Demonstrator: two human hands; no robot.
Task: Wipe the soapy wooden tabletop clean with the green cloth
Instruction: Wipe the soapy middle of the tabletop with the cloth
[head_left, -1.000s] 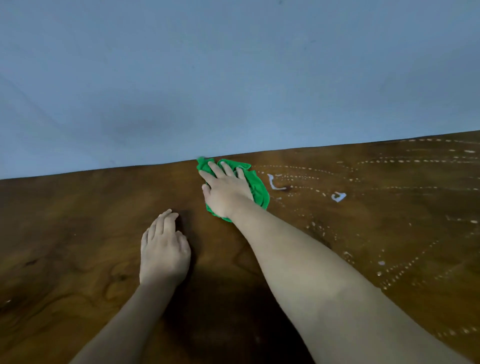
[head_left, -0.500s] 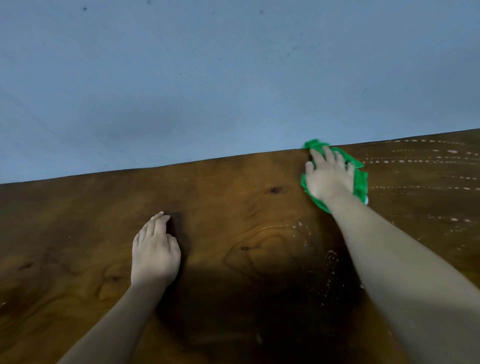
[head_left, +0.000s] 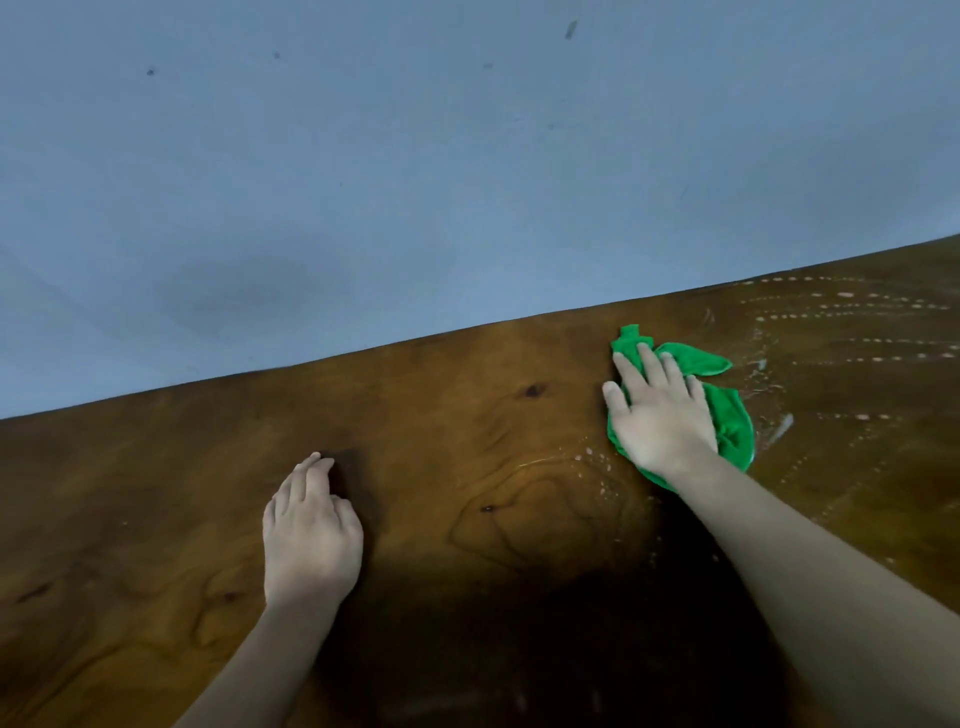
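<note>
The dark wooden tabletop (head_left: 467, 441) fills the lower half of the view. A bunched green cloth (head_left: 730, 415) lies on it at the right, a little below the far edge. My right hand (head_left: 657, 421) presses flat on the cloth, fingers spread and pointing to the far edge. White soap dots and smears (head_left: 841, 353) cover the wood to the right of the cloth; a few small flecks (head_left: 597, 467) lie just below-left of it. My left hand (head_left: 309, 535) rests palm down on bare wood at centre-left and holds nothing.
A plain blue wall (head_left: 467, 156) rises directly behind the table's far edge. My shadow darkens the wood between my forearms at the bottom centre.
My right hand has swept the cloth from the table's middle to the right along the far edge, then a little nearer to me. The soap there is gone. My left hand stayed in place.
</note>
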